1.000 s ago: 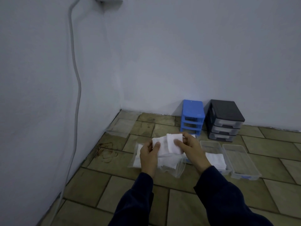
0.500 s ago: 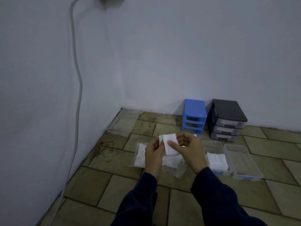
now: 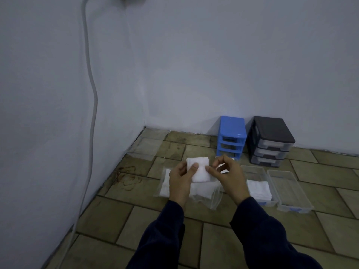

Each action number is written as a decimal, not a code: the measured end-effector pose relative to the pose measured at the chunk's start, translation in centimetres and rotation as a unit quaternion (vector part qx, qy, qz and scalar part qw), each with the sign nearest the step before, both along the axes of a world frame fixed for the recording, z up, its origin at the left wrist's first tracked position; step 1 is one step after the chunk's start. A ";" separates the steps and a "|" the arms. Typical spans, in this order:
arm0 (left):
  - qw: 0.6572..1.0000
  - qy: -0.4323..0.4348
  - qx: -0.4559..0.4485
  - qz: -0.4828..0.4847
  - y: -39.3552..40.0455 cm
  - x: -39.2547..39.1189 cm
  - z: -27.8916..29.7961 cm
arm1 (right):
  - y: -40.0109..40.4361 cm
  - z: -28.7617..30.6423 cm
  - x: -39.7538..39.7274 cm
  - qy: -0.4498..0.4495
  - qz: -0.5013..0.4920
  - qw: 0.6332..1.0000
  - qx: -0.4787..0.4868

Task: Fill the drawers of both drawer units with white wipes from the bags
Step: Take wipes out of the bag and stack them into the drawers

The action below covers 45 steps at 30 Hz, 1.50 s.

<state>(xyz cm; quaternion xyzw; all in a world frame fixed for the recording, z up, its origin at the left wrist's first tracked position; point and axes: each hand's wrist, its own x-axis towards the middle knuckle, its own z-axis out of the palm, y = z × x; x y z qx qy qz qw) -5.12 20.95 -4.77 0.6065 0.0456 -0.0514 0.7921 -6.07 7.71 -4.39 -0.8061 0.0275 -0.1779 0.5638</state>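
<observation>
I hold a folded white wipe (image 3: 200, 169) above the floor. My left hand (image 3: 180, 181) grips its left side with the thumb on top. My right hand (image 3: 227, 175) pinches its right edge with thumb and forefinger. Beneath my hands lie clear plastic bags (image 3: 206, 193) with more white wipes inside. Against the far wall stand a blue drawer unit (image 3: 231, 136) and a black drawer unit (image 3: 270, 140). Two clear drawers rest on the floor at the right: one (image 3: 252, 171) holds a stack of wipes, the other (image 3: 289, 191) holds nothing.
An empty clear bag (image 3: 147, 146) lies in the room's corner. A grey cable (image 3: 91, 105) runs down the left wall to the floor. The floor is brown tile (image 3: 108, 216) with a reddish stain near the left wall.
The spread-out wipe has been folded smaller between my hands. My hands have drawn closer together, and my right hand now pinches the wipe's edge.
</observation>
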 end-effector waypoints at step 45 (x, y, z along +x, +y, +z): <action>0.991 0.056 0.101 0.068 2.1 2.5 -2.8 | -4.0 -1.8 -0.5 0.068 -0.171 0.976 0.118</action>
